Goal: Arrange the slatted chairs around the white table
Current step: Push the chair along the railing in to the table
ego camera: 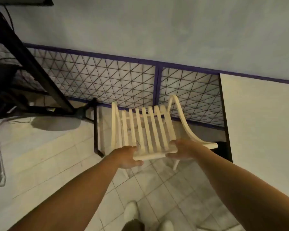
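Head view shows your left hand (127,157) and right hand (182,150) both curled around the near rail of the chair (145,130), one at each end. You have the chair just left of the table (257,122), its far side near the mesh fence (107,77), over the tiled floor (173,197).

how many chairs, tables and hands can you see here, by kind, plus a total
slatted chair: 1
white table: 1
hands: 2, the left hand and right hand, both gripping the chair's top rail
total: 4
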Tool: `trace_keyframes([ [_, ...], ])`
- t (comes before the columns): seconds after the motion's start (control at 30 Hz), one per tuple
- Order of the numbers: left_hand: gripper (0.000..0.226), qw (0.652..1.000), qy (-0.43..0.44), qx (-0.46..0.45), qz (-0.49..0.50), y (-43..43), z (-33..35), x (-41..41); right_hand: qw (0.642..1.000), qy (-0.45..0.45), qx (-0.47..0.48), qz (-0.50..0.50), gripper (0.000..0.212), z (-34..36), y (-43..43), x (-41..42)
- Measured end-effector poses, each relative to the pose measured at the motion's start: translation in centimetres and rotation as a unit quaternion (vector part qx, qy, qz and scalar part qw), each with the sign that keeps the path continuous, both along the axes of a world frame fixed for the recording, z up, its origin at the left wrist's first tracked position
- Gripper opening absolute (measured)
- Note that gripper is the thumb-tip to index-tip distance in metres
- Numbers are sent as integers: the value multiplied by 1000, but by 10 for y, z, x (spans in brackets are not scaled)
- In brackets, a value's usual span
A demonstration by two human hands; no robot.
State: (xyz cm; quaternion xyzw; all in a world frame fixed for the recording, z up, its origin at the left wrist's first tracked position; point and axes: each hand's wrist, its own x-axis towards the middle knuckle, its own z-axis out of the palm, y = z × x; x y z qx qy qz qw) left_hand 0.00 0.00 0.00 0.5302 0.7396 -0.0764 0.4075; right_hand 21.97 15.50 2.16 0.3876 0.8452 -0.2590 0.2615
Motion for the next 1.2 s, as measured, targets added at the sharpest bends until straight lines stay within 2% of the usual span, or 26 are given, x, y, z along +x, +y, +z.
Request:
trace_keyframes([
  [0.2, 81, 999, -4, -39, -19, 2, -42, 3, 999, -33, -22, -19, 79, -43, 3, -3],
  [0.37, 69, 999, 28, -20, -26, 10, -54, 12, 996, -69, -3, 47, 59, -59, 14, 0],
  [0.53, 68, 999, 27, -26, -18, 21, -62, 19, 991, -76, -7, 113, 52, -66, 41, 14],
  [0.7, 79, 998, 55, -18, -23, 22, -63, 21, 986, -64, -37, 151, 66, -69, 61, 27],
  [0.93, 86, 998, 65, -1, -19, 17, -70, 20, 988, -49, -16, 146, 78, -71, 55, 32],
  [1.07, 88, 998, 61, 6, -28, 15, -70, 12, 991, -43, -15, 126, 74, -66, 45, 31],
  [1.2, 90, 996, 57, 6, -62, 9, -70, -4, 995, -29, -35, 88, 61, -60, 21, 25],
])
